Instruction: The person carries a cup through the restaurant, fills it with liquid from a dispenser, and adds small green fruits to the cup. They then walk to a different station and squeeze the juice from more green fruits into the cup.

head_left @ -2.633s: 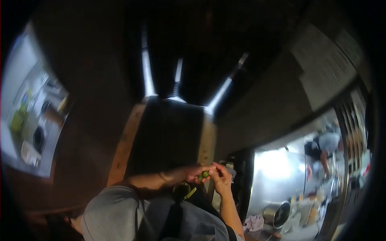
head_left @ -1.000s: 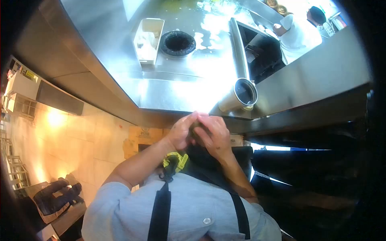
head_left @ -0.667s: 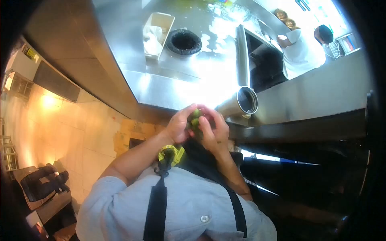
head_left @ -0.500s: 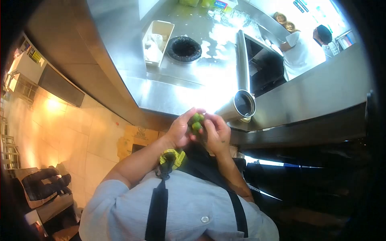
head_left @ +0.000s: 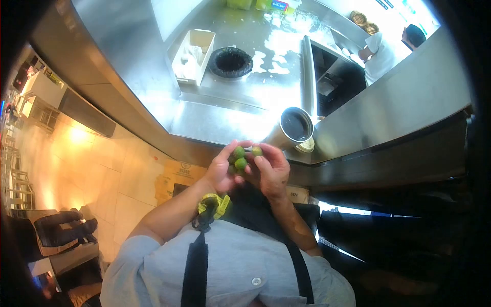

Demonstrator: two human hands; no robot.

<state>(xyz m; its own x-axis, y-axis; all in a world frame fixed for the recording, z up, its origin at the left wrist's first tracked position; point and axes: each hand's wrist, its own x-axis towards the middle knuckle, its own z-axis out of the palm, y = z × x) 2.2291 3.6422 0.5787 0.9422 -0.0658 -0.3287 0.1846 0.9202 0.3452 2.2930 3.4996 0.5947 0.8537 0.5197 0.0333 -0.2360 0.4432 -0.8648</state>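
In front of my apron, my left hand is cupped around several small green limes, its palm turned toward the right. Between the thumb and fingers of my right hand is one more lime, paler on its upper side. The two hands are close together at the counter's near edge. Just beyond the right hand stands a metal cup with dark liquid inside. A small pale round item lies beside the cup's base.
On the steel counter are a white bin with crumpled white material and a round black-lined opening. Clear glasses and green containers stand at the back. A co-worker is beyond the partition, right.
My right hand has drawn one lime away from those in my left hand, and the left palm shows more. The view has shifted slightly; the co-worker has turned or leaned away.
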